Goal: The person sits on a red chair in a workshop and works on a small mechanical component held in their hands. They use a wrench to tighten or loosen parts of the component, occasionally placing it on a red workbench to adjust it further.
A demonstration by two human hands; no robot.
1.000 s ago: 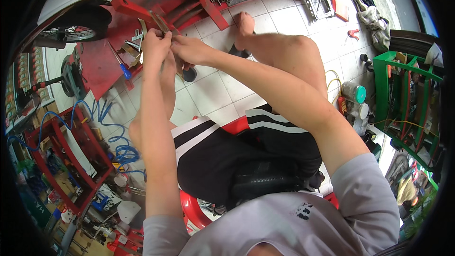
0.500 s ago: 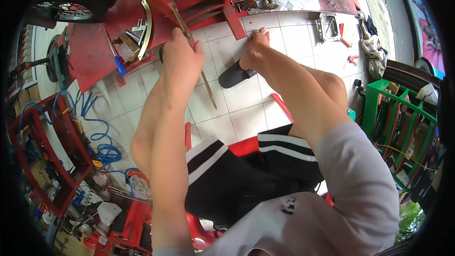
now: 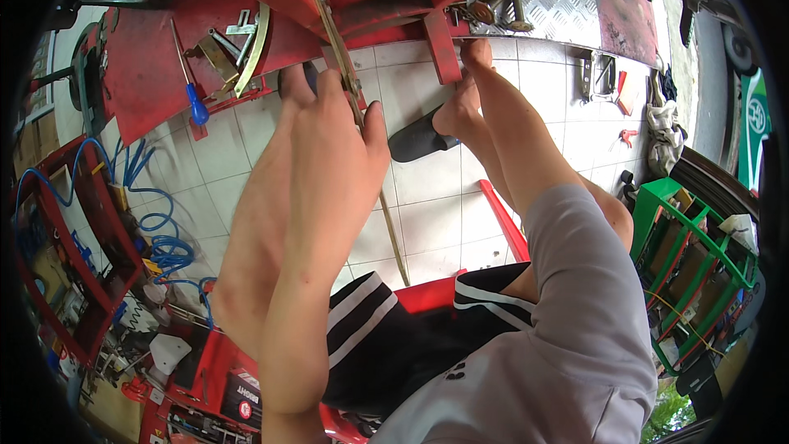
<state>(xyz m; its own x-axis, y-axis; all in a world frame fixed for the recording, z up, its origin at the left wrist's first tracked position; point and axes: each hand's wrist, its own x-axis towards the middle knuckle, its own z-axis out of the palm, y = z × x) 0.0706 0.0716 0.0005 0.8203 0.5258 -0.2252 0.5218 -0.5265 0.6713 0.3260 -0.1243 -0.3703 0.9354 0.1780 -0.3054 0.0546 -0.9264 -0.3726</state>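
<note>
My left hand (image 3: 341, 119) is closed around a long, thin, brass-coloured metal bar (image 3: 392, 234). The bar slants from the red metal frame (image 3: 440, 48) at the top down to near my lap. My left thumb lies along its right side. Farther to the right, my right arm (image 3: 534, 119) reaches forward, and my right hand (image 3: 477, 55) is at the front edge of the red platform (image 3: 148, 74), beside a leg of the frame. Its fingers are mostly hidden, so I cannot see whether they hold anything.
On the platform's left lie a blue-handled screwdriver (image 3: 196, 105), a curved brass-coloured strip (image 3: 260, 49) and metal brackets. Metal parts (image 3: 493, 8) rest at the back right. A coiled blue hose (image 3: 170, 252) lies left, a green rack (image 3: 674, 238) stands right. My black slipper (image 3: 419, 138) is on the tiles.
My view has shifted. My left hand has come nearer and slightly right with the bar, whose lower end now reaches closer to my lap. My right hand appears farther forward, at the platform edge.
</note>
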